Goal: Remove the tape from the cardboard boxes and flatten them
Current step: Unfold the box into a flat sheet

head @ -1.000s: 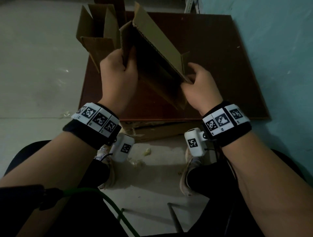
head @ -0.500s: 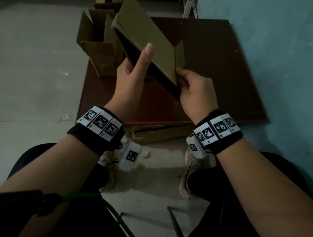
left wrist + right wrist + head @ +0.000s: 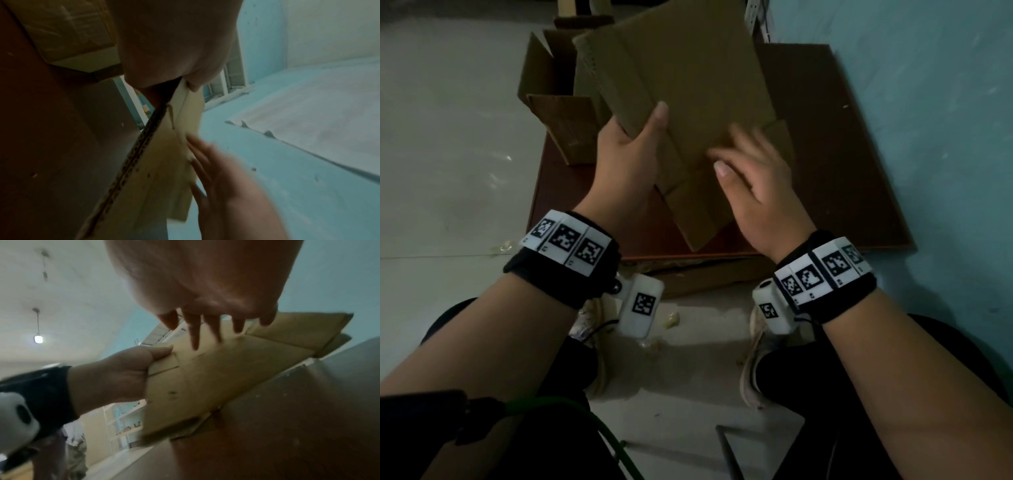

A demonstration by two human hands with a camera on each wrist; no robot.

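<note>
Squashing this box (image 3: 688, 113) flat above the brown board (image 3: 842, 154): left hand (image 3: 630, 164) pinches its edge, right hand (image 3: 753, 178) spread loose against it. Another box (image 3: 558, 102) behind looks unflattened.

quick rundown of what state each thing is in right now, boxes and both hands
held cardboard box: collapsed flat, tilted, lifted above the brown board
second cardboard box: not flattened, flaps open, standing on the board's far left corner
left hand: grips the flat box's left edge, thumb on top
right hand: fingers spread and straight against the flat box's face
brown board: lying flat on the floor
</note>
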